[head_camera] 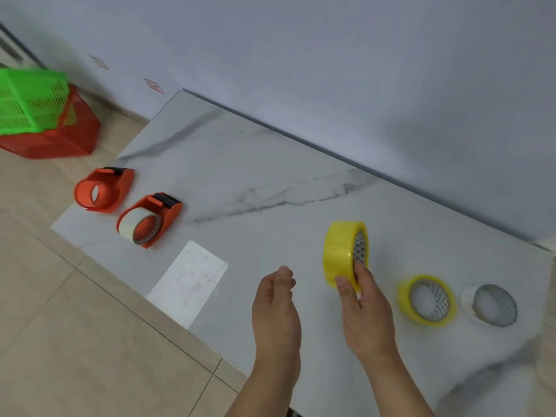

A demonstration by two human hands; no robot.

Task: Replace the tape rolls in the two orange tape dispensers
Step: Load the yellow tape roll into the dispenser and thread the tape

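Two bare hands (276, 308), forearms unsleeved, no jewellery.

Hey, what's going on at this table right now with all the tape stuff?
A person is swapping tape rolls in two orange dispensers. The right hand holds a yellow tape roll up above the marble table, while the left hand hovers beside it, holding nothing. At the far left, the empty dispenser lies near the loaded dispenser, which carries a whitish roll. A second yellow roll and a white roll lie flat at the right.
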